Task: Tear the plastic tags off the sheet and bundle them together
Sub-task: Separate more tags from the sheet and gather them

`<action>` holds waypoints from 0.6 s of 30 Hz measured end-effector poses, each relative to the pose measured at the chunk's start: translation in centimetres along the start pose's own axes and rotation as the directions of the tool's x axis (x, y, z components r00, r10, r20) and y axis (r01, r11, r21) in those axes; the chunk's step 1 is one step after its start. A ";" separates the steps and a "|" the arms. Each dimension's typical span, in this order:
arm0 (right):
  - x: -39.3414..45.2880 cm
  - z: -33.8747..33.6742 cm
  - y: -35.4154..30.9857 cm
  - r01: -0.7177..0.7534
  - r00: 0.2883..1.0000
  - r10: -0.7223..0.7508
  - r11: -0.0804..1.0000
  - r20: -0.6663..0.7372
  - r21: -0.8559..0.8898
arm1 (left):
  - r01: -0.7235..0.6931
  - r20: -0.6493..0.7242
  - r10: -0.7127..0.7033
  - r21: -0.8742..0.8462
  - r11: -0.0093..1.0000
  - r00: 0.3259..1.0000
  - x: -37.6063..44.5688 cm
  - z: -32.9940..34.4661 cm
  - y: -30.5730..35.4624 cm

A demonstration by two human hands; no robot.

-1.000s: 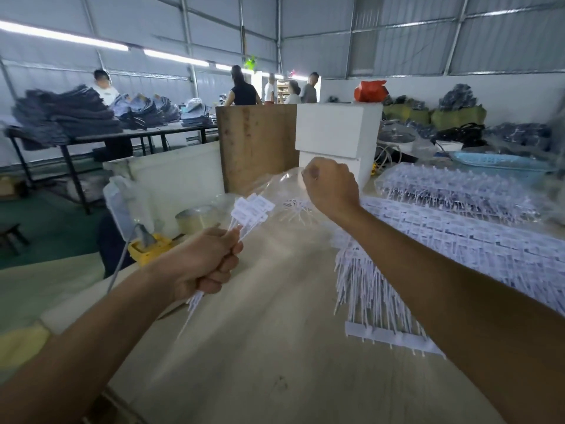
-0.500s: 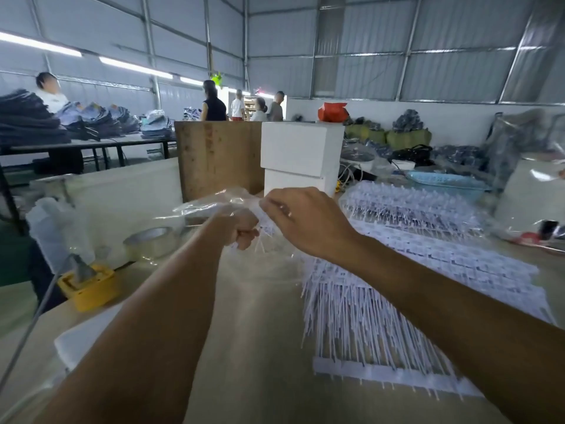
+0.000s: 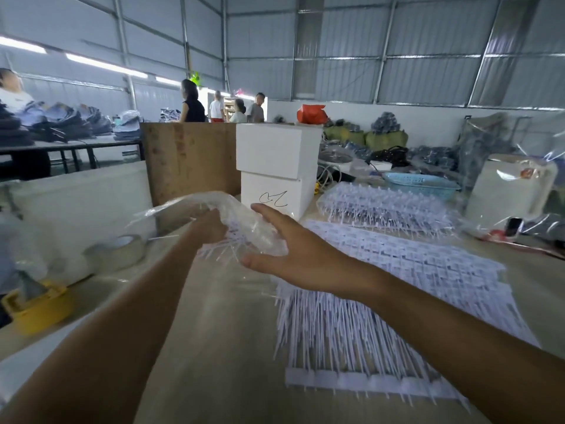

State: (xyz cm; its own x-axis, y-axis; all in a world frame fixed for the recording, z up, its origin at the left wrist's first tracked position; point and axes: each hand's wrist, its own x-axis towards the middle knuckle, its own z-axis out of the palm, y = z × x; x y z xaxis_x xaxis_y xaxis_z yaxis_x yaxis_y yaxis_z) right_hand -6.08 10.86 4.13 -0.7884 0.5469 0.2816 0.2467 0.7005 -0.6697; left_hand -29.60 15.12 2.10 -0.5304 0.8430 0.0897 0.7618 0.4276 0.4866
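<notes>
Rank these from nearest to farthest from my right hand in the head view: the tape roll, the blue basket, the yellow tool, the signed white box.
From the right hand:
1. Signed white box, just beyond the fingertips.
2. Tape roll, left.
3. Blue basket, far right, and yellow tool, near left: too close to call.

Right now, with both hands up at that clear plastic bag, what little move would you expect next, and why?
Probably the left hand pushes its bunch of tags deeper into the clear bag. The thin white tails still stick out below the bag, and the right hand, fingers spread, rests against the bag as if steadying it. Much of the left hand's grip is hidden.
</notes>
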 end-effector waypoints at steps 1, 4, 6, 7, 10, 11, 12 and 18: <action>-0.3 0.5 0.1 -0.036 0.998 0.033 0.998 0.045 0.057 | -0.043 -0.020 0.044 0.027 0.999 0.999 -0.6 0.1 -0.9; -1.4 1.2 -0.2 -0.019 0.999 0.016 0.998 0.045 0.058 | -0.243 0.013 0.243 0.128 0.962 0.970 -4.8 0.1 -3.6; -2.4 -0.3 -0.7 0.001 0.999 0.004 0.994 -0.041 0.109 | -0.323 0.025 0.322 0.113 0.940 0.946 -8.2 -0.7 -4.3; -3.2 -1.6 -0.9 -0.012 0.996 0.024 0.991 -0.089 0.135 | -0.354 -0.029 0.358 0.101 0.930 0.933 -10.0 -1.2 -4.6; -6.4 -5.8 0.2 -0.110 0.961 0.132 0.989 -0.243 0.101 | -0.426 -0.230 0.418 0.018 0.905 0.879 -15.7 -2.7 -5.6; -7.8 -7.1 0.8 -0.157 0.947 0.164 0.986 -0.275 0.048 | -0.439 -0.240 0.421 -0.025 0.898 0.875 -18.1 -3.1 -4.7; -9.4 -8.1 1.6 -0.212 0.941 0.197 0.977 -0.276 -0.027 | -0.498 -0.219 0.478 -0.044 0.866 0.851 -20.3 -3.4 -3.2; -17.8 -10.4 5.7 -0.402 0.894 0.437 0.679 -0.101 -0.614 | -0.717 0.064 0.728 -0.135 0.684 0.682 -22.2 1.3 10.2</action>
State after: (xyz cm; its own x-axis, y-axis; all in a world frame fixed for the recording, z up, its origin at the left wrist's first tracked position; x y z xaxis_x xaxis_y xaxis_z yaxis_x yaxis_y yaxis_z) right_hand 15.18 9.92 2.41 -0.5400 0.8412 0.0283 0.8303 0.5379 -0.1460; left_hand -9.60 1.22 3.89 0.2166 0.9076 0.3597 0.8510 -0.3561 0.3860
